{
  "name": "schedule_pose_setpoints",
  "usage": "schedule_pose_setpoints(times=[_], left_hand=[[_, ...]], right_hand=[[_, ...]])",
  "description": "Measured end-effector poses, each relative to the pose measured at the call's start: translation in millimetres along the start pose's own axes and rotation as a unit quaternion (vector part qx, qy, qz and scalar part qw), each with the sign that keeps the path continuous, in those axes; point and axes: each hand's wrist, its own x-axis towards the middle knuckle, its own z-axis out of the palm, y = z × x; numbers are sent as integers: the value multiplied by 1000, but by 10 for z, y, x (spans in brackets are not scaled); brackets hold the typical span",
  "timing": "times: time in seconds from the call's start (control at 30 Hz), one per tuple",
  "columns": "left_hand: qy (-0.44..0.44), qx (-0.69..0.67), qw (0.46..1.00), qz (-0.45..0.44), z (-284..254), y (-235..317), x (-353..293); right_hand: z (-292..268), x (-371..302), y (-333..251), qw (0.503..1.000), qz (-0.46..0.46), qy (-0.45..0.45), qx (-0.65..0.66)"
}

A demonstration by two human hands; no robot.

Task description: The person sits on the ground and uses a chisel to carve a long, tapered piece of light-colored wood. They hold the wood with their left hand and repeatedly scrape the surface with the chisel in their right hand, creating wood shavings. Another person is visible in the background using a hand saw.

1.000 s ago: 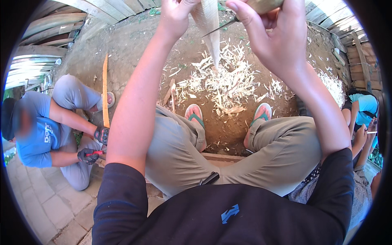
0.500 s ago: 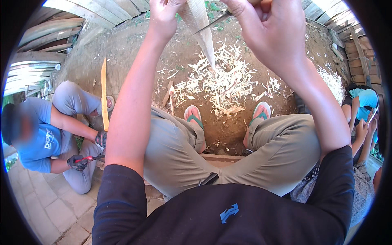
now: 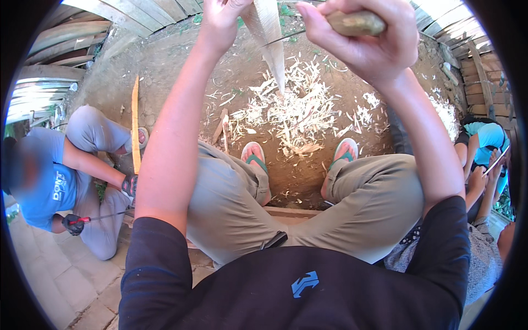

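At the top edge, my left hand (image 3: 223, 19) is closed at the side of a long, pale piece of wood (image 3: 269, 41) that tapers to a point at its lower end; its fingertips are cut off by the frame. A knife with a rounded wooden handle (image 3: 356, 23) is in my right hand (image 3: 379, 47), with the fingers wrapped round it. Its thin, dark blade (image 3: 286, 36) reaches left to the wood's face. Below the wood's tip, a heap of pale shavings (image 3: 300, 110) covers the dirt, just beyond my sandalled feet.
At the left a person (image 3: 60, 176) in a blue shirt and dark gloves holds a red-handled tool (image 3: 82, 220) near a long yellowish wooden strip (image 3: 135, 124). Another person (image 3: 487, 143) in light blue is at the right. Plank fencing (image 3: 132, 16) borders the yard; paving (image 3: 60, 269) lies at lower left.
My right hand has shifted right and turned, baring more of the knife's handle. The blade now shows as a thinner line. The left-hand person's red-handled tool has moved left.
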Motion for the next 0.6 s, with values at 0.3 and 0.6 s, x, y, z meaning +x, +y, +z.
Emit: schedule_pose_setpoints(times=[0.3, 0.6], left_hand=[[-37, -144, 985, 82, 176, 673, 480], [34, -193, 975, 102, 449, 913, 514]], right_hand=[[118, -56, 186, 995, -33, -27, 91], [120, -17, 150, 998, -8, -21, 64]])
